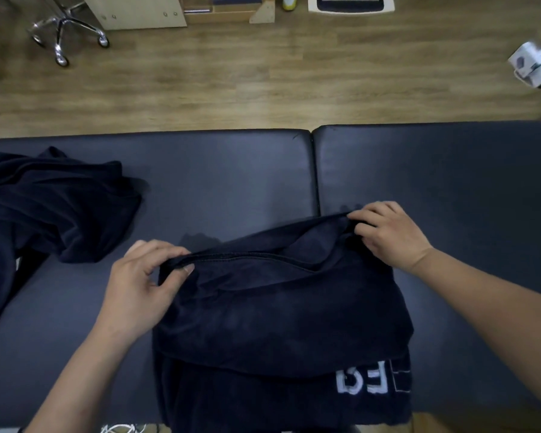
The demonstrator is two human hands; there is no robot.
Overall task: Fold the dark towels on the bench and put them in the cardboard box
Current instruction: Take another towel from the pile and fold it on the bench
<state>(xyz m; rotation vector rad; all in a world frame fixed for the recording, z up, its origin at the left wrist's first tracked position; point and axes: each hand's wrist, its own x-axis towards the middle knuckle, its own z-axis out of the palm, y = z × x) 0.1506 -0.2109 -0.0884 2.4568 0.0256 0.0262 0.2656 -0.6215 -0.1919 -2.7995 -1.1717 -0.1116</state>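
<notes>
A dark navy towel [281,314] with white embroidered letters near its lower right lies partly folded on the black padded bench [219,182], close to the near edge. My left hand [141,282] pinches its far left corner, thumb under the hem. My right hand [388,232] grips the far right corner, fingers curled over the edge. The far hem is lifted a little between both hands. A second dark towel [50,207] lies crumpled at the bench's left end. The cardboard box is not in view.
The bench has a seam [314,170] down its middle; bare padding lies to the right and behind the towel. Beyond the bench is wooden floor with a chrome chair base [66,32] at top left, wooden furniture at top centre and a white device [537,67] at the right edge.
</notes>
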